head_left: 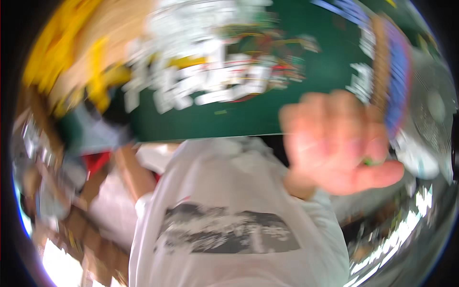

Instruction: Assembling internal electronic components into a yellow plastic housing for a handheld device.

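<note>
My right hand [337, 143] is raised near the front right edge of a dark green work surface [201, 125]. Its fingers are curled in, with the thumb stretched along below them. A small green thing [368, 161] peeks out between thumb and forefinger, too blurred to name. On the left, my left forearm [128, 167] reaches up to the surface's edge. A dark smear and a pale blurred shape [93, 129] lie at its end, so the left hand's fingers cannot be made out.
Motion blurs everything. Several white pieces [210, 88] and red, yellow and green wires [267, 48] lie mid-surface. Yellow items [62, 43] and brown board [119, 24] are far left. Right stand a blue bin-like thing [398, 67] and a grey mesh object [432, 103].
</note>
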`<state>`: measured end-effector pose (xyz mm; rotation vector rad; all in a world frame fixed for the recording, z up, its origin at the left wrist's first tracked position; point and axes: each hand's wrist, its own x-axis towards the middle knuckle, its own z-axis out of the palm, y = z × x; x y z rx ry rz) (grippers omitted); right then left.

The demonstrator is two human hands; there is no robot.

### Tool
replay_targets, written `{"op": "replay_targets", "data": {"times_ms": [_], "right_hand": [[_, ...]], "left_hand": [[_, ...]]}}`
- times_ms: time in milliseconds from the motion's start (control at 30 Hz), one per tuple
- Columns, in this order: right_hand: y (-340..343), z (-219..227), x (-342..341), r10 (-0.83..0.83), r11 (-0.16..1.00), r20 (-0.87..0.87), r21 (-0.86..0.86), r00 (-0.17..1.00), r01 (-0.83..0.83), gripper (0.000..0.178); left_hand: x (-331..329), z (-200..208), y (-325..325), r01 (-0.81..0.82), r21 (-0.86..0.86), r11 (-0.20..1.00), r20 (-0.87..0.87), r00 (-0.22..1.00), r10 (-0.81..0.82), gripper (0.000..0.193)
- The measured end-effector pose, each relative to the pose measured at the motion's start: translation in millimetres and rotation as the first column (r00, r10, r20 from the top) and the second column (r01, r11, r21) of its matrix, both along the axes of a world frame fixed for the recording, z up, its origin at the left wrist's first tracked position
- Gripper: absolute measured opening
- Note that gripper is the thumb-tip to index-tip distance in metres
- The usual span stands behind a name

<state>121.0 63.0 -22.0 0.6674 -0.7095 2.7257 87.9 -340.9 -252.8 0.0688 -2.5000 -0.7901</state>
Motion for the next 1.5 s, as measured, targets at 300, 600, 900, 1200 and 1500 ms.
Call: {"op": "replay_targets", "data": {"times_ms": [300,600,900,1200,1500], "right_hand": [[23.9,-50.2,2.9,-0.462,0.199,0.077,0.98,0.884,0.019,0.027],[-6.8,-85.9,-4.2,-0.013,-0.48,-0.364,0.819,0.931,0.314,0.035],[7.8,-86.6,-3.0,-0.082,-0.385,-0.401,0.857,0.912,0.342,0.018],[70.3,-38.7,-22.0,-0.362,0.926,0.522,0.294,0.772,0.235,0.023],[47.7,-2.4,18.0,-0.36,0.576,0.389,0.808,0.848,-0.126,0.011]], "left_hand": [[13.0,93.4,57.6,0.167,0.975,0.148,-0.191,0.969,0.16,0.04],[86.2,139.3,135.8,0.036,0.958,-0.283,-0.102,0.969,-0.224,0.09],[152.5,145.2,196.8,-0.533,0.828,-0.174,0.055,0.386,-0.921,0.086],[122.1,147.0,189.0,-0.241,0.968,0.064,0.155,0.381,-0.911,0.056],[-13.7,189.7,272.8,0.252,0.952,-0.176,-0.306,0.72,-0.623,0.03]]}}
